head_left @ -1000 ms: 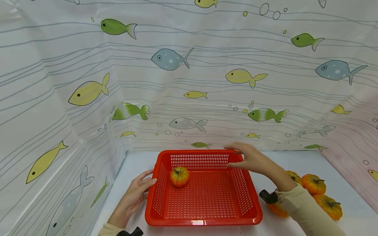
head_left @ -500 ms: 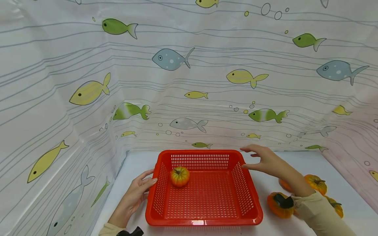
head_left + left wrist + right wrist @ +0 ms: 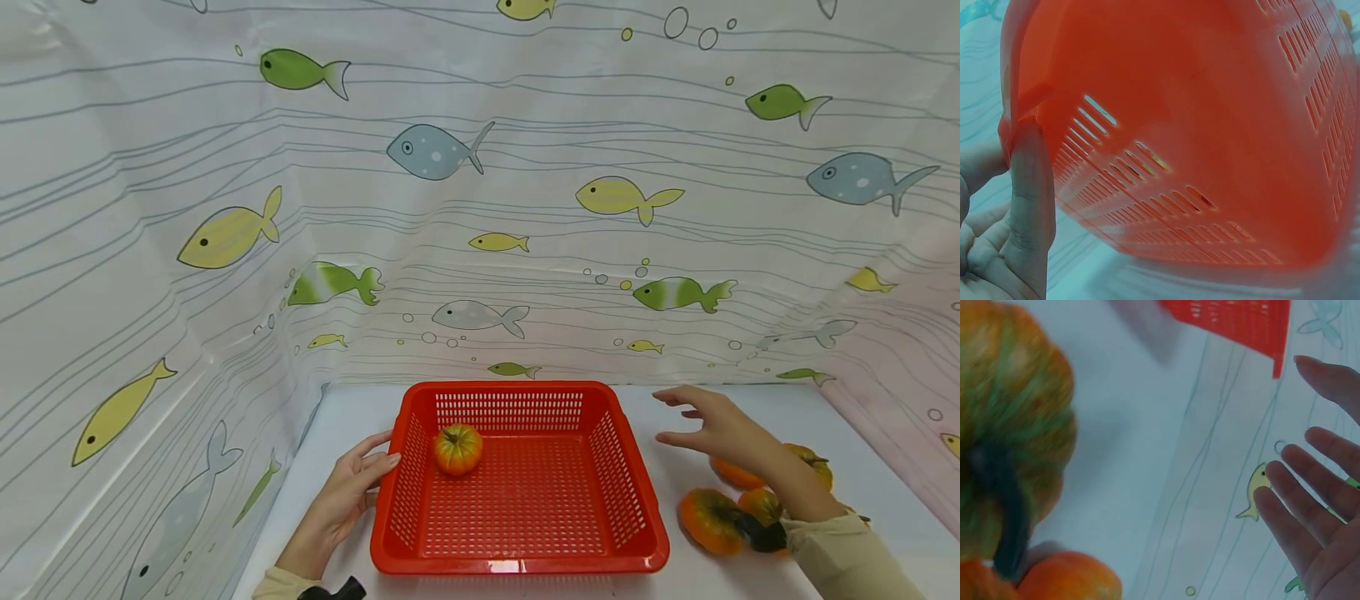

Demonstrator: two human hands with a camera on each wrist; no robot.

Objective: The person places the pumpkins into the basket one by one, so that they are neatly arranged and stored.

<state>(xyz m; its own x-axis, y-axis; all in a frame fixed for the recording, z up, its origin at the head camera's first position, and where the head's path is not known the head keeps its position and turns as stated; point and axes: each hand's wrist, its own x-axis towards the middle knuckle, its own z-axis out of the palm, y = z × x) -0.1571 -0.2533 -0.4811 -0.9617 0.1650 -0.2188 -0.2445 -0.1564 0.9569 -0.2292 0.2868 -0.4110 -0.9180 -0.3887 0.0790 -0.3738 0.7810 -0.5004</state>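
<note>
A red plastic basket (image 3: 517, 565) with slotted walls stands on the white table. One small orange-and-green pumpkin (image 3: 457, 450) sits inside, by its left wall. My left hand (image 3: 339, 498) grips the basket's left rim, fingers outside and thumb over the edge; the left wrist view shows a finger (image 3: 1032, 187) right at the rim. My right hand (image 3: 708, 427) hovers to the right of the basket with fingers spread and nothing in them. Below and beside its forearm lie several more pumpkins (image 3: 707, 523), partly hidden by the arm. A large ribbed pumpkin (image 3: 1016, 394) fills the right wrist view's left side.
A white sheet printed with fish (image 3: 495, 242) hangs behind and along both sides of the table (image 3: 847, 433). Dark wrist cameras show at both sleeves, the right one (image 3: 761, 533) overlapping the pumpkins in the head view.
My right hand has moved right, from over the basket's back right corner to beside the basket, above the table. The left hand and basket stay put.
</note>
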